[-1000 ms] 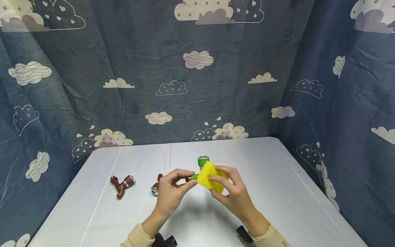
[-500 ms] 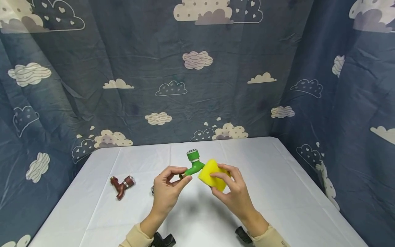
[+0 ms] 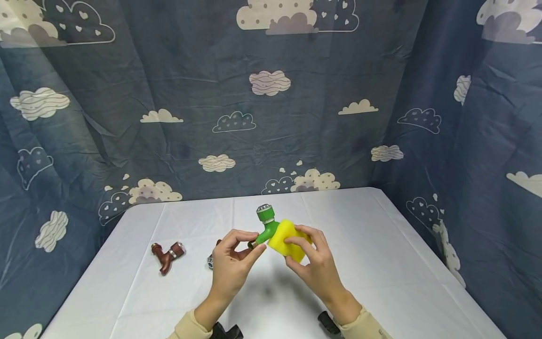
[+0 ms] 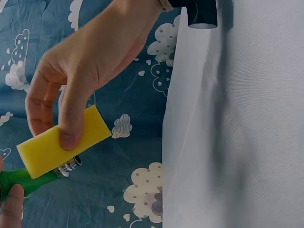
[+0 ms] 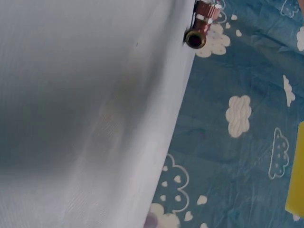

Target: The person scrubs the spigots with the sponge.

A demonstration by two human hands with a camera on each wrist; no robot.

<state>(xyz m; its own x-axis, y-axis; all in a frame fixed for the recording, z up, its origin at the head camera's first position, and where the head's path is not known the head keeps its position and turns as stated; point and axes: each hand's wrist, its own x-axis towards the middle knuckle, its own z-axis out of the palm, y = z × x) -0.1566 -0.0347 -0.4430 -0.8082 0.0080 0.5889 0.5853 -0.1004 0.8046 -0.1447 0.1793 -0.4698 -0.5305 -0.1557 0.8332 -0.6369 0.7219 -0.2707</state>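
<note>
Between thumb and fingers, my left hand (image 3: 230,263) pinches one end of a green tap (image 3: 267,231), held above the table with its round ribbed knob upward. My right hand (image 3: 319,266) grips a yellow sponge (image 3: 284,240) against the tap's other end, covering part of it. In the left wrist view, the sponge (image 4: 61,145) lies along the green tap (image 4: 35,184), whose metal threaded end sticks out below; the right thumb presses the sponge's face. Only a strip of sponge (image 5: 297,175) shows in the right wrist view, with neither hand clearly seen.
A brown tap (image 3: 167,258) lies on the left of the white-covered table (image 3: 381,245). Another brown one (image 3: 210,262) is mostly hidden behind my left hand. Black wrist devices (image 3: 328,322) sit under both forearms. A dark blue cloud-patterned curtain (image 3: 190,84) surrounds the table.
The tap has been turned and drawn left, so its green knob and body came out from behind the sponge. Most recently the sponge has slid slightly left along the tap.
</note>
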